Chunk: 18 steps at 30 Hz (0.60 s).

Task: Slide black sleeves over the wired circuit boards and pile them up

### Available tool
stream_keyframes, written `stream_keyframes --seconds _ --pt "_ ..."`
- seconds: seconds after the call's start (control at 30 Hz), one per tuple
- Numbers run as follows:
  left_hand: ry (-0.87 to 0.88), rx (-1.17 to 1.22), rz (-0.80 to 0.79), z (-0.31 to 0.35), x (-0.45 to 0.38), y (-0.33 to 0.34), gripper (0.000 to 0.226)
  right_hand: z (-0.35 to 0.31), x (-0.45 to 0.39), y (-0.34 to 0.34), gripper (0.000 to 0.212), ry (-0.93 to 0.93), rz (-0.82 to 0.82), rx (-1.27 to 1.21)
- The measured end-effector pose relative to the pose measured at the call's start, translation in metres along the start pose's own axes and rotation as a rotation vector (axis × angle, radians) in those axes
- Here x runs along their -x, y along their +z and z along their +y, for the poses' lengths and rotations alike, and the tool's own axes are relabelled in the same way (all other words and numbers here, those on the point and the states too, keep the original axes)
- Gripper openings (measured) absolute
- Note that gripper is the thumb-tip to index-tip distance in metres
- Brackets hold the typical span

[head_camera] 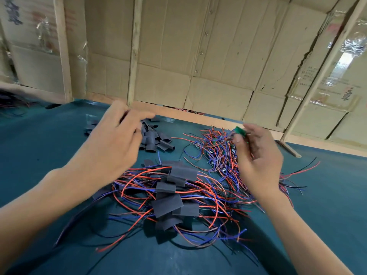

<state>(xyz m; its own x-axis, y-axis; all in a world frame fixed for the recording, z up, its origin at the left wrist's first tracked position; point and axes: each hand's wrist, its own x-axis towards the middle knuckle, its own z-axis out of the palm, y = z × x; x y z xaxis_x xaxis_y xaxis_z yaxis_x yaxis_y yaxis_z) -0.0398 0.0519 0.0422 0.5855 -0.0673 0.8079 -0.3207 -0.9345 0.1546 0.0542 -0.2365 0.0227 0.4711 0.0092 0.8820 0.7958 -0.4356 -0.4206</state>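
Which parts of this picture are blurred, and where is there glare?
Head view: the left hand is motion-blurred at the fingers; the right hand and the green board it pinches are sharper; glare shines on the plastic wrap at upper right.

Teal-covered table [49, 147], loose black sleeves [156, 140], heap of bare wired boards [216, 153], near pile of sleeved boards [174, 195]

Makeshift assy workshop: cardboard walls [198, 56], wired boards [216, 153] heaped.

only blurred, unreadable print on the cardboard wall panels [325, 76], no legible text anywhere
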Motion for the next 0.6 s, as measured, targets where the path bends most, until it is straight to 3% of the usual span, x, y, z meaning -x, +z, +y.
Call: stream_keyframes --seconds 0.1,0.23,0.3,0.6 --pt "0.072 0.127 0.003 0.026 0.005 -0.006 0.029 -0.021 0.006 0.009 0.028 -0.163 -0.087 0.076" --pt "0.047 0.263 -0.157 0.042 0.013 -0.004 0.049 -0.049 0.019 0.021 0.035 -0.350 -0.145 -0.017" --pt "0.102 0.256 -0.177 0.045 0.016 0.001 0.038 -0.056 0.024 0.024 0.038 -0.395 -0.184 -0.052" --pt "0.074 0.039 -0.066 0.001 0.008 0.008 0.034 -0.032 0.019 0.013 0.027 -0.338 -0.214 0.136"
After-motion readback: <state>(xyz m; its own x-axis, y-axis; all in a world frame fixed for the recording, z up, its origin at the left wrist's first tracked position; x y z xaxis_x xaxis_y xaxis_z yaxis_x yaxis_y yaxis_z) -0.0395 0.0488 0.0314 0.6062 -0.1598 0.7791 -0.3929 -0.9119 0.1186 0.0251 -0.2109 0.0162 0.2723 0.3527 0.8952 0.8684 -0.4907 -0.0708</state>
